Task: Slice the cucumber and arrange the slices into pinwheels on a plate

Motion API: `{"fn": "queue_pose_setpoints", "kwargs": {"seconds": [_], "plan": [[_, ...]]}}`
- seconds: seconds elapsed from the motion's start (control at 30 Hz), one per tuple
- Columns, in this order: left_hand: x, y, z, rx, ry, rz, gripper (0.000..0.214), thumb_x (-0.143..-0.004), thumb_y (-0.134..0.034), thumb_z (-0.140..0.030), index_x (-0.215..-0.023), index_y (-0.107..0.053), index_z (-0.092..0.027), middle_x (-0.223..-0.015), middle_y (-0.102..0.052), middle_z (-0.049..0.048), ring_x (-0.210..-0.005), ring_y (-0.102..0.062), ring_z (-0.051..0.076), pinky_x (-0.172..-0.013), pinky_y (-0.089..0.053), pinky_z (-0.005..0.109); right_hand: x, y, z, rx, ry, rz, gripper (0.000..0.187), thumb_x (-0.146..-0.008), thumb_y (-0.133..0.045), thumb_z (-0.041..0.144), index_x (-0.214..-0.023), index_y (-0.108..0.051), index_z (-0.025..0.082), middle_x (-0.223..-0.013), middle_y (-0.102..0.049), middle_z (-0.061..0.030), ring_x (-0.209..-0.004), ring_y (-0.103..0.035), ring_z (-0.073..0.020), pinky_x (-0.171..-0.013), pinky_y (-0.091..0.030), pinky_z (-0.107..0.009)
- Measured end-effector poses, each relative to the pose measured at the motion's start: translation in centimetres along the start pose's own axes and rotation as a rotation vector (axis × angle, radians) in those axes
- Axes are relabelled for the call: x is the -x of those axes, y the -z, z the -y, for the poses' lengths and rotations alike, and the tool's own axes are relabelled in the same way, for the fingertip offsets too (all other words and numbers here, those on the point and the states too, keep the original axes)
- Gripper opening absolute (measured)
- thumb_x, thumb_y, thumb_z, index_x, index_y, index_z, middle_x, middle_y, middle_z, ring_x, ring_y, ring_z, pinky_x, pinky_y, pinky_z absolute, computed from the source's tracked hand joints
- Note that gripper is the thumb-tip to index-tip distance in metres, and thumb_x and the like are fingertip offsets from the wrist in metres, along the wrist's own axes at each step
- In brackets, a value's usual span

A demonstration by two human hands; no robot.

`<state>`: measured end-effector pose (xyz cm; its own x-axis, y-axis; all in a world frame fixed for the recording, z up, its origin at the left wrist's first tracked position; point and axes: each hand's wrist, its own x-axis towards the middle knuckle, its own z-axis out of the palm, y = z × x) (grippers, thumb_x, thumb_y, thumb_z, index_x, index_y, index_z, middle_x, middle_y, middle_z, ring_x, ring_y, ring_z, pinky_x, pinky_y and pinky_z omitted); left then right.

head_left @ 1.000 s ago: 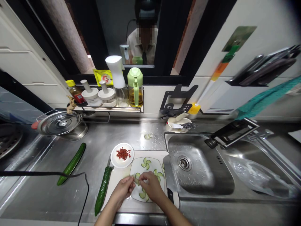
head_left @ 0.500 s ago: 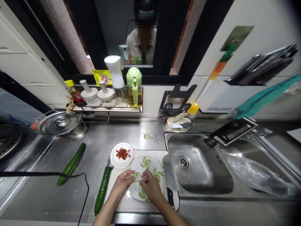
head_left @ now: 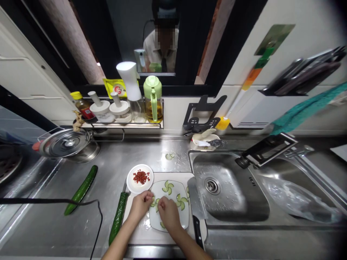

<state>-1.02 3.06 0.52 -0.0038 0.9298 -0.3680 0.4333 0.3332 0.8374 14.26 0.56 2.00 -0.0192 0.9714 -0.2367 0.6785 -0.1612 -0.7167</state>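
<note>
My left hand (head_left: 142, 206) is closed, thumb and fingers pinched together over the left edge of a square white plate (head_left: 180, 221). Close beside it, my right hand (head_left: 169, 215) is curled shut above the plate's middle. Whatever either pinch may hold is too small to make out. Thin green-edged cucumber slices (head_left: 168, 187) lie on the plate in pinwheel groups, some partly hidden by my hands. Touching the plate's upper left is a round white dish (head_left: 131, 185) with small red pieces (head_left: 141, 177). Under the plate lies a pale cutting board (head_left: 135, 236).
A cleaver (head_left: 196, 202) lies along the board's right side, by the sink (head_left: 230, 187). One cucumber (head_left: 118, 218) rests against the board's left; another cucumber (head_left: 81, 190) lies farther left near a black cable (head_left: 54, 200). Bottles and jars stand on a rack (head_left: 127, 125) behind.
My hands, which met over a pale thin slice, have moved apart. The left went slightly up and left, the right slightly left. The pale slice no longer shows between them.
</note>
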Motion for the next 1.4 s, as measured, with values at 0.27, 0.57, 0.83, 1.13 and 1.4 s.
{"fn": "queue_pose_setpoints", "kwargs": {"seconds": [0.27,0.57,0.83,1.13,1.4], "plan": [[-0.6,-0.4,0.2,-0.090,-0.040,0.018,0.020,-0.069,-0.053,-0.021,-0.083,-0.067,-0.017,-0.071,-0.068,0.0005,-0.066,-0.061,0.013,-0.067,-0.046,0.022,-0.2,-0.5,-0.2,0.140,-0.041,-0.011,0.013,-0.077,-0.051,0.013,-0.073,-0.061,0.020,-0.067,-0.057,-0.0020,-0.074,-0.051,-0.0181,-0.062,-0.029,-0.024],[-0.6,-0.5,-0.2,-0.152,-0.047,0.031,0.018,-0.072,-0.052,-0.018,-0.084,-0.066,-0.017,-0.070,-0.067,-0.0004,-0.067,-0.061,0.012,-0.066,-0.045,0.021,-0.3,-0.8,-0.3,0.217,-0.058,0.010,0.014,-0.079,-0.050,0.014,-0.075,-0.062,0.021,-0.071,-0.058,-0.0033,-0.077,-0.052,-0.0182,-0.061,-0.030,-0.024],[-0.4,-0.5,-0.4,-0.248,-0.103,0.039,0.016,-0.074,-0.050,-0.015,-0.082,-0.064,-0.018,-0.074,-0.066,-0.0002,-0.070,-0.060,0.012,-0.068,-0.042,0.020,-0.4,-0.9,0.2,0.280,-0.050,0.016,0.016,-0.081,-0.048,0.015,-0.076,-0.062,0.021,-0.072,-0.059,-0.0052,-0.077,-0.052,-0.0198,-0.063,-0.029,-0.026],[-0.1,-0.8,-1.2,-0.354,-0.089,0.017,0.016,-0.076,-0.048,-0.012,-0.079,-0.061,-0.019,-0.070,-0.063,-0.0015,-0.068,-0.057,0.011,-0.066,-0.038,0.020,-0.5,-1.1,0.7,0.339,-0.031,0.010,0.017,-0.079,-0.047,0.013,-0.073,-0.061,0.021,-0.071,-0.060,-0.0054,-0.079,-0.051,-0.0224,-0.063,-0.027,-0.029],[-0.1,-1.0,-1.6,-0.392,-0.028,0.005,0.016,-0.075,-0.051,-0.010,-0.082,-0.061,-0.019,-0.071,-0.061,-0.0013,-0.068,-0.055,0.011,-0.066,-0.035,0.020,-0.4,-1.0,0.8,0.365,0.011,0.019,0.017,-0.081,-0.046,0.014,-0.073,-0.060,0.021,-0.080,-0.063,-0.0045,-0.085,-0.049,-0.0232,-0.071,-0.028,-0.032]]}}
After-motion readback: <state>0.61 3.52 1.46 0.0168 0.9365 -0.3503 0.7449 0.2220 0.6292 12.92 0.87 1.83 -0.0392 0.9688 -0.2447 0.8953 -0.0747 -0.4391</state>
